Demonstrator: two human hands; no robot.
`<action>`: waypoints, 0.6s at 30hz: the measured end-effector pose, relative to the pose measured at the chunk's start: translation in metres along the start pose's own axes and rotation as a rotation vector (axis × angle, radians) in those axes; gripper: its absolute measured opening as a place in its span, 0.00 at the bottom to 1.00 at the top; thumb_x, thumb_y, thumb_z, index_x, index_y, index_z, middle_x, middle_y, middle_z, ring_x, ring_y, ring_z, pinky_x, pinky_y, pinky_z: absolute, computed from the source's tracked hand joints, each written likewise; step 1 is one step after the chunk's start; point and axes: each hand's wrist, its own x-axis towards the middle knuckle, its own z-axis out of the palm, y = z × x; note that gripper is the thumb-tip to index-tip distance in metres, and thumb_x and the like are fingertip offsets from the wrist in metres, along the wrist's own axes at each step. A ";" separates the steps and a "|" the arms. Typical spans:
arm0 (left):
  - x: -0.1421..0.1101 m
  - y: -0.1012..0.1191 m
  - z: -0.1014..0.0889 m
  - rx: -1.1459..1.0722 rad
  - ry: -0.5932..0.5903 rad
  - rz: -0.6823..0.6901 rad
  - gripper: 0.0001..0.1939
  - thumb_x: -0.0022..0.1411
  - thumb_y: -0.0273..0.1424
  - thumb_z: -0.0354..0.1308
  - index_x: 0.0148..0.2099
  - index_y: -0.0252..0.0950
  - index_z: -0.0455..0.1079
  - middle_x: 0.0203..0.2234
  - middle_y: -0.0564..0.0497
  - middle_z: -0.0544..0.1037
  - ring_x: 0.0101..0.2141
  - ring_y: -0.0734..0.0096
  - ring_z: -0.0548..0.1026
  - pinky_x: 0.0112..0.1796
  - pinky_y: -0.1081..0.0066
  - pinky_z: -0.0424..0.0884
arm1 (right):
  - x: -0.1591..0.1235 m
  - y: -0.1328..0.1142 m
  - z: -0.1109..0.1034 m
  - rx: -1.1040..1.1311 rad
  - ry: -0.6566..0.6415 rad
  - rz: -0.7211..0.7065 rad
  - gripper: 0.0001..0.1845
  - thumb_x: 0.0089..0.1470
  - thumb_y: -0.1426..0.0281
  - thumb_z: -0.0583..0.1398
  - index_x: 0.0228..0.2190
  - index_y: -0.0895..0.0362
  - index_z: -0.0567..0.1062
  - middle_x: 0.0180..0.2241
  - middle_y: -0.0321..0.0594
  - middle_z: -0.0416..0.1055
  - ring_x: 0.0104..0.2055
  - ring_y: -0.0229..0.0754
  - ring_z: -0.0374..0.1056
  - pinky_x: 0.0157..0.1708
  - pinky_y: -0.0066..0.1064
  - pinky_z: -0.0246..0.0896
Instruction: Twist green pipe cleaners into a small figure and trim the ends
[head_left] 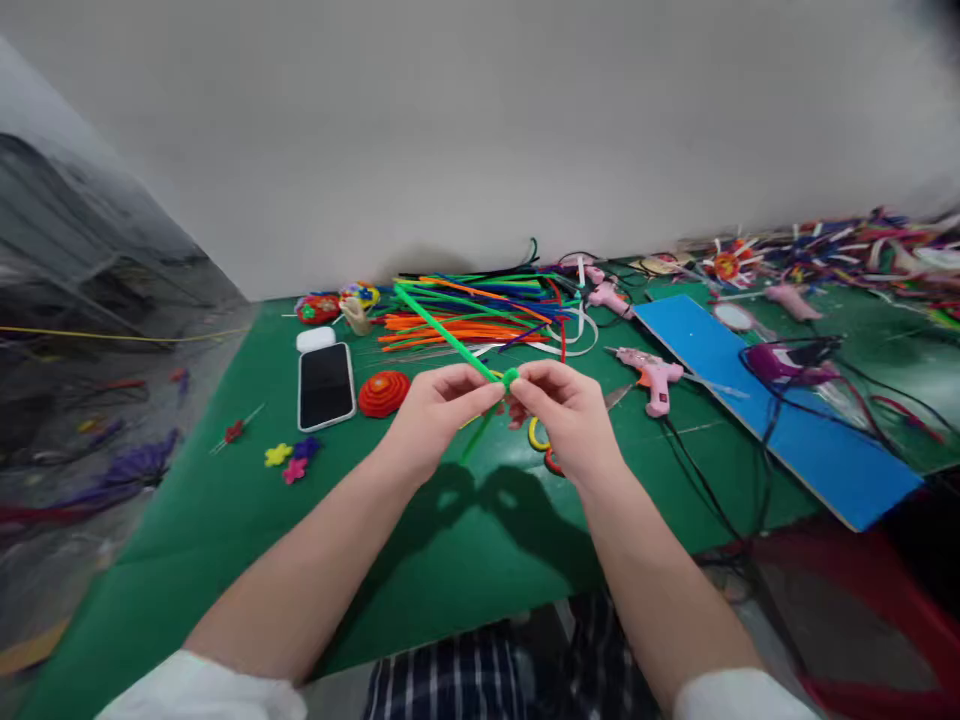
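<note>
Above the green table, my left hand [442, 408] pinches a bright green pipe cleaner [442, 330] whose long straight end reaches up and to the left. My right hand [559, 408] is closed on the same pipe cleaner, at a small bent or coiled part between my fingertips. Another green length hangs below the fingers. Partly hidden behind my right hand lie scissors with yellow and red handles [538, 436]. Left of my left hand rests an orange-red coiled dome [383, 393].
Bundles of coloured pipe cleaners [465, 328] lie at the back. A phone [326, 386], a white case [316, 339] and small felt-like flowers [295, 470] are left. Right are a pink glue gun [651, 374] with trailing cord, a blue board [780, 410] and a purple glue gun [791, 362].
</note>
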 end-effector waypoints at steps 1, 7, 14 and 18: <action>-0.001 0.001 0.000 0.026 0.021 0.023 0.11 0.48 0.37 0.62 0.24 0.34 0.69 0.19 0.56 0.72 0.23 0.79 0.68 0.26 0.78 0.63 | 0.000 -0.002 0.000 0.015 0.008 0.022 0.06 0.43 0.66 0.64 0.24 0.56 0.73 0.18 0.30 0.68 0.21 0.31 0.64 0.19 0.23 0.64; -0.006 0.007 -0.001 0.171 0.073 0.123 0.09 0.50 0.35 0.61 0.25 0.34 0.70 0.20 0.55 0.73 0.23 0.77 0.68 0.27 0.77 0.64 | -0.003 -0.012 0.002 -0.027 0.057 0.053 0.11 0.45 0.61 0.61 0.25 0.56 0.76 0.21 0.34 0.70 0.23 0.33 0.65 0.24 0.27 0.66; -0.007 0.010 -0.003 0.136 -0.025 0.076 0.09 0.51 0.35 0.60 0.27 0.34 0.71 0.21 0.54 0.74 0.25 0.76 0.69 0.28 0.76 0.64 | -0.008 -0.018 0.001 -0.335 0.036 -0.081 0.05 0.45 0.68 0.62 0.26 0.56 0.74 0.23 0.32 0.70 0.24 0.33 0.66 0.26 0.26 0.64; -0.005 0.013 -0.006 0.133 -0.164 0.004 0.11 0.54 0.37 0.57 0.26 0.34 0.70 0.21 0.55 0.73 0.25 0.76 0.69 0.29 0.76 0.63 | -0.011 -0.020 0.000 -0.528 0.005 -0.167 0.03 0.48 0.70 0.60 0.27 0.56 0.73 0.27 0.34 0.71 0.27 0.33 0.67 0.27 0.26 0.63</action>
